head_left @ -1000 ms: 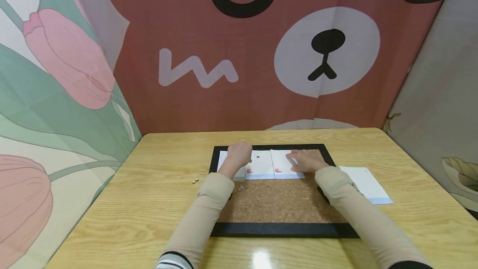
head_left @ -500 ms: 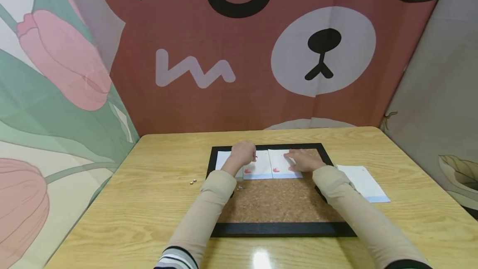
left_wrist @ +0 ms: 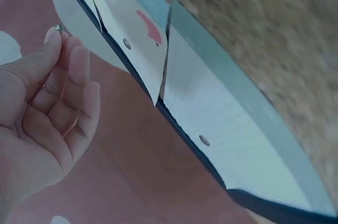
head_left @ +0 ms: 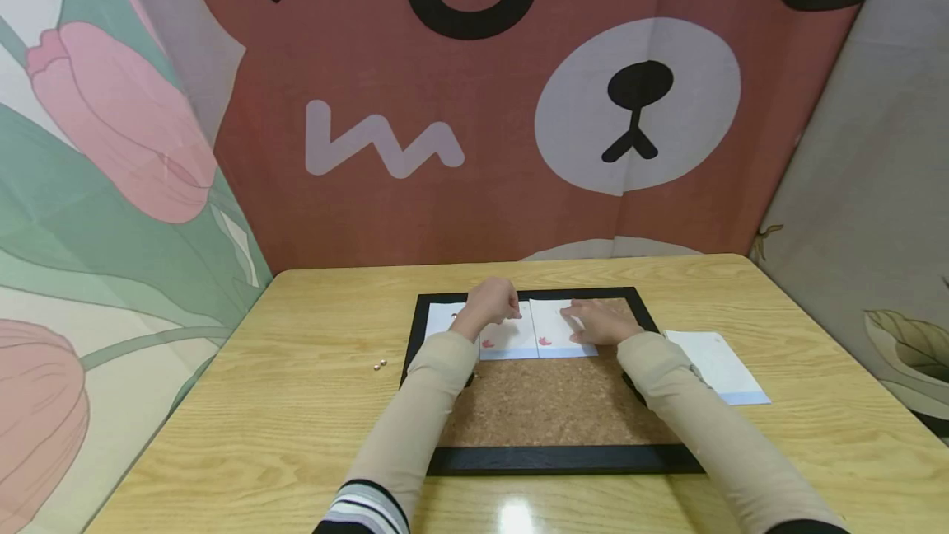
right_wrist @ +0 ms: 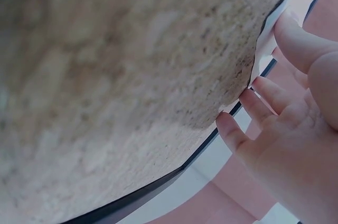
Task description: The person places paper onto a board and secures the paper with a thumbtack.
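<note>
plainly, the left hand pinches a pin at its fingertips near the cork board, probably because it is too small for a fuller grip; the right hand, fingers extended, touches the rightmost sheet on that board, likely to steady it.

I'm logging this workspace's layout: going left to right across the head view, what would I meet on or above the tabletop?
Two small shiny round metal pieces, leftmost white paper card, left hand, red-marked white paper card with blue strip, right hand, loose white paper sheet with blue strip.
</note>
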Motion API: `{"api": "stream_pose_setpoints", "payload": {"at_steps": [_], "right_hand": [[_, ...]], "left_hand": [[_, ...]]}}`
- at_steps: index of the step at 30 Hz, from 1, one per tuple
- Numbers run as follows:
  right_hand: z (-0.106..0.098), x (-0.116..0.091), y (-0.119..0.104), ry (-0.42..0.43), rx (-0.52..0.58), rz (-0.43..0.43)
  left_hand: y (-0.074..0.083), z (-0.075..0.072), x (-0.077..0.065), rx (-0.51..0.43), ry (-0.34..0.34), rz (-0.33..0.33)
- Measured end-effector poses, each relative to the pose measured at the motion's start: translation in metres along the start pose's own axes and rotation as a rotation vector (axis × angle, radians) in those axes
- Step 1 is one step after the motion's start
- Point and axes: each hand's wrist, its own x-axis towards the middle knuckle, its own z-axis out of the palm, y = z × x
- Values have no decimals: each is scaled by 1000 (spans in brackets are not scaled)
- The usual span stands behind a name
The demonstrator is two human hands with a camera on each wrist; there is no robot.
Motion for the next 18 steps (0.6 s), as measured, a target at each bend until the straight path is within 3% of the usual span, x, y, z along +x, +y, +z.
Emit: {"api": "stream_pose_setpoints", "payload": {"at_steps": [9,18], "right_hand": [[0,0,3,-10,22,-24],[2,2,2,-19,15,-19]], "left_hand": [[7,0,7,-254,-22,-81],[7,7,14,-250,-17,-125]]}}
